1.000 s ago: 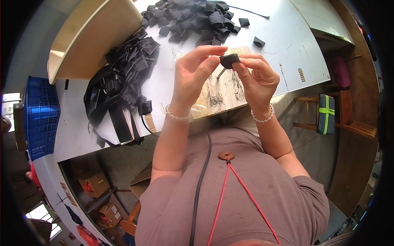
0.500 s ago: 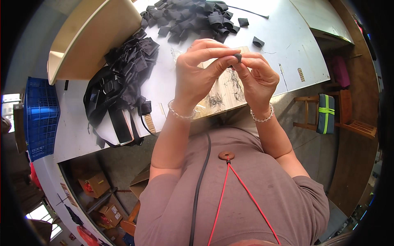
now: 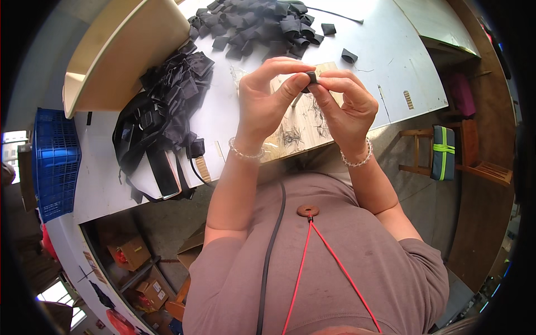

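Between my two hands, held over the pale wooden board point(image 3: 304, 134), is a small black fabric piece point(image 3: 312, 77). My left hand point(image 3: 268, 92) pinches its left side between thumb and fingers. The thumb and forefinger of my right hand point(image 3: 349, 106) close on its right side. A thin upright rod point(image 3: 296, 100) shows just below the piece. Black thread scraps point(image 3: 291, 137) lie on the board. Beyond my hands is a heap of small black fabric pieces point(image 3: 245, 28), with two loose ones, such as this folded one point(image 3: 349, 56), to its right.
A tangle of black straps point(image 3: 167, 106) covers the table's left part, next to a cream-coloured bin point(image 3: 128, 56). At the far left stands a blue plastic crate point(image 3: 56, 162). A stool with a dark cushion point(image 3: 443, 152) is on the right; cardboard boxes point(image 3: 128, 251) sit beneath the table.
Both hands have shifted slightly left with the black fabric piece, and more of it now shows between the fingertips. The thin rod has come into sight below it.
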`<state>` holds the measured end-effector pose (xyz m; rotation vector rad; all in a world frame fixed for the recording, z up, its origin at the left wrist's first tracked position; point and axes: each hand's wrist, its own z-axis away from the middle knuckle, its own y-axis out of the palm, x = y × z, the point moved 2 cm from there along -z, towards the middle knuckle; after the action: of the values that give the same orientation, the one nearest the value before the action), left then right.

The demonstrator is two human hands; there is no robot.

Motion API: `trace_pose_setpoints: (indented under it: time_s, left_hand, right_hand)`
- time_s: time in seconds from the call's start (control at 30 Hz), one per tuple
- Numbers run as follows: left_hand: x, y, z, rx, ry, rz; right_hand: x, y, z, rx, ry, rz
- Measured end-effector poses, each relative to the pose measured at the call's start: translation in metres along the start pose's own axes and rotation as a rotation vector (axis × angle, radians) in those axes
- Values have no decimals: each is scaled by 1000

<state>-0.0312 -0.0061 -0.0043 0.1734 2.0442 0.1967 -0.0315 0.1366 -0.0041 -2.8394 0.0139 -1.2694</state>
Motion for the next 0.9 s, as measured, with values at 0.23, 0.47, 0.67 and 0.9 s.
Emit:
trace_pose_setpoints:
  time_s: [0.23,0.47,0.67,0.9]
  left_hand:
    - [-1,1,-3,29,-39,45]
    - [-4,5,2,-53,-23,132]
    - [11,-3,16,-308,-126,430]
    - [17,-2,20,-316,-130,609]
  right_hand:
    - [-3,-1,-4,32,-19,13]
    - [5,-7,-10,2,-37,10]
    - [20,3,-22,54,-111,89]
    - [19,8,-20,49,-102,167]
